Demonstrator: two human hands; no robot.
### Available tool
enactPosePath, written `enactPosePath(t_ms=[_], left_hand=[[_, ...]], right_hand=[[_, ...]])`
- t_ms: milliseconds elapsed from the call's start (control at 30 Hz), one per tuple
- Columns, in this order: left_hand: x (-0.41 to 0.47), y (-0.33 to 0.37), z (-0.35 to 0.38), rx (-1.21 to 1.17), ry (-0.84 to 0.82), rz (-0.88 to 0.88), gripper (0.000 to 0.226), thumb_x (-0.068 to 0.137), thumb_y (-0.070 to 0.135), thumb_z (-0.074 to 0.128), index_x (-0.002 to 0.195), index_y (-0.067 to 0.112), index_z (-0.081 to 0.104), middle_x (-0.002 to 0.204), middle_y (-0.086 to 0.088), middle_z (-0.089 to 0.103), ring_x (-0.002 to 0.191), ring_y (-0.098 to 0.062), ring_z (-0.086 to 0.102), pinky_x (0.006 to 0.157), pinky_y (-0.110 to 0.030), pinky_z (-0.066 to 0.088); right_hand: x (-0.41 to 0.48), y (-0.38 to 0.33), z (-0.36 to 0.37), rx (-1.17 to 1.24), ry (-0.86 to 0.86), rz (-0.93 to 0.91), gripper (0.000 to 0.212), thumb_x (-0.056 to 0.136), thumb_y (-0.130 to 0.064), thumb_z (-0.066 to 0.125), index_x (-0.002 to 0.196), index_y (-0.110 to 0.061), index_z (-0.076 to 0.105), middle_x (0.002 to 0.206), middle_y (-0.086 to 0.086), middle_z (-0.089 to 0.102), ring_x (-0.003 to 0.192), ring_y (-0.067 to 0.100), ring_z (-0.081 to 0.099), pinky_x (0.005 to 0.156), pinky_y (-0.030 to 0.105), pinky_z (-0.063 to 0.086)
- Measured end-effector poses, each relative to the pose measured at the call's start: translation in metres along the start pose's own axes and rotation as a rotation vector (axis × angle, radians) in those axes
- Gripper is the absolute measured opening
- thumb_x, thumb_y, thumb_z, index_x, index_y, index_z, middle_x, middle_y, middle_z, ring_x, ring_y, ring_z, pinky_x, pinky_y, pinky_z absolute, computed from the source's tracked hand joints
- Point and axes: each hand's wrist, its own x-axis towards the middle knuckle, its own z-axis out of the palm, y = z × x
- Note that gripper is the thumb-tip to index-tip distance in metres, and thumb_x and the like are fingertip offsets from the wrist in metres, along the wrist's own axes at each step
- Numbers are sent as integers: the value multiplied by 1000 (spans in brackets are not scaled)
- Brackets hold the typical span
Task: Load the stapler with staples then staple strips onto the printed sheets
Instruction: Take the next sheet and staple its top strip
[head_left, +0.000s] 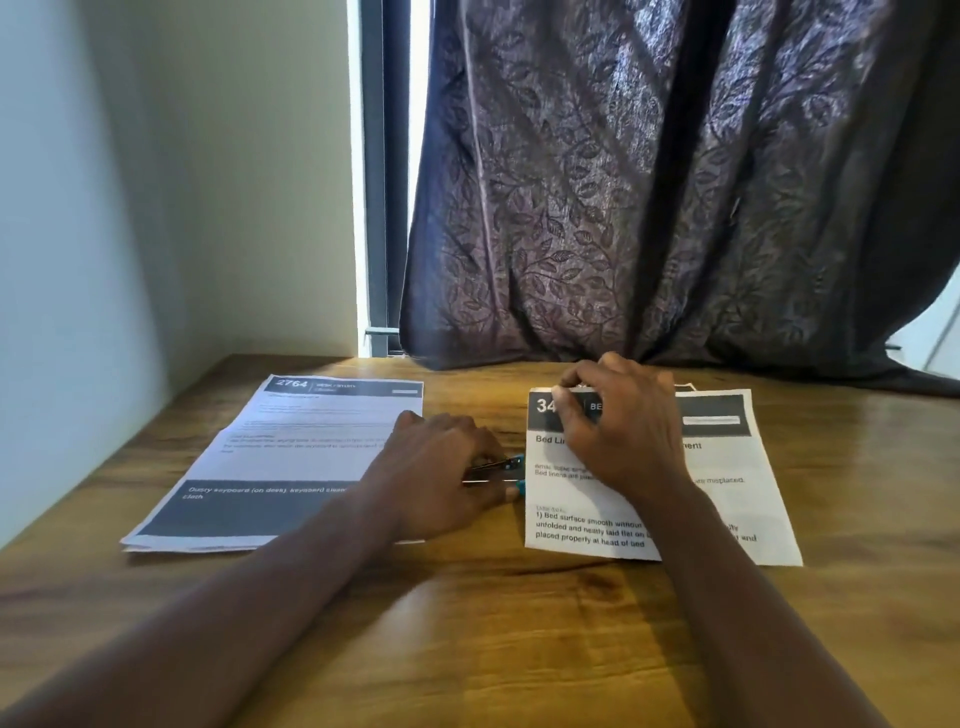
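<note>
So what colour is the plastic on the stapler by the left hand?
Teal, at the tip of the stapler poking past the left hand; head view.

Wooden table (467, 623), brown with visible grain, set against a pale wall on the left.

Left of centre: thin stack of printed sheets (291, 457), flat, layered edges showing at the near-left corner. Top page has a dark header band reading "2764" and a dark block lower down.

Right of centre: single sheet (727, 499), flat, slightly skewed, with a dark header and bold text lines. A narrow paper edge peeks out just beyond its top.

Between the two: stapler (498, 465), metal with teal tips, mostly covered.

Far edge: dark leaf-patterned curtain (675, 208), hem draped onto the wood behind the single sheet.
</note>
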Motion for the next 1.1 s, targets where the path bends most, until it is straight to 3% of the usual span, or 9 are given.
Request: enactPosePath(t_ms=[67,167,300,433,667,767,900,1100], left_hand=[[2,0,-1,-17,14,7,43,96,59,56,129,33,64,120,11,66,109,-12,58,100,-41,43],[0,-11,-7,-321,126,-94,31,97,46,63,122,29,68,114,10,69,96,-6,61,84,-28,54],[-7,-33,-19,-635,211,-150,30,93,41,65,120,28,69,106,15,72,89,2,67,69,-13,55],[-14,-38,-19,-766,161,-143,45,80,58,62,114,31,74,102,9,77,90,-12,69,75,-40,61],[-16,-35,-18,-798,114,-111,46,82,57,65,117,30,75,102,11,77,93,-21,69,74,-50,59],[-17,-36,-20,-815,122,-99,39,81,56,67,110,32,76,99,12,78,91,-22,68,71,-46,58],[-16,-38,-22,-868,130,-81,31,80,52,69,103,33,77,99,10,78,90,-20,68,63,-28,55],[-15,-38,-24,-930,105,-61,33,80,46,72,102,23,79,98,1,78,86,-22,68,59,-23,50]], right_hand=[[0,-3,3,31,4,-39,11,93,-38,60,95,-28,66,86,-7,56,84,16,54,85,38,35],[1,-7,4,71,-5,-85,10,96,-36,56,96,-28,62,89,-7,59,87,15,53,85,38,36],[1,-13,7,92,-12,-102,10,99,-34,53,97,-28,60,92,-9,64,88,15,54,82,34,31],[-1,-20,11,134,-18,-110,10,100,-30,53,97,-26,60,93,-8,66,87,16,55,81,36,34],[-5,-26,14,207,-53,-120,11,101,-33,51,99,-27,59,94,-8,65,88,13,55,88,40,40],[-6,-28,13,226,-54,-134,11,102,-33,47,98,-28,57,91,-9,64,86,13,54,86,40,40],[-6,-32,10,217,-46,-176,10,101,-33,45,98,-28,54,88,-9,60,84,14,52,84,40,38],[-10,-40,13,174,-32,-252,6,100,-30,50,97,-26,54,88,-7,58,83,14,48,81,40,39]])
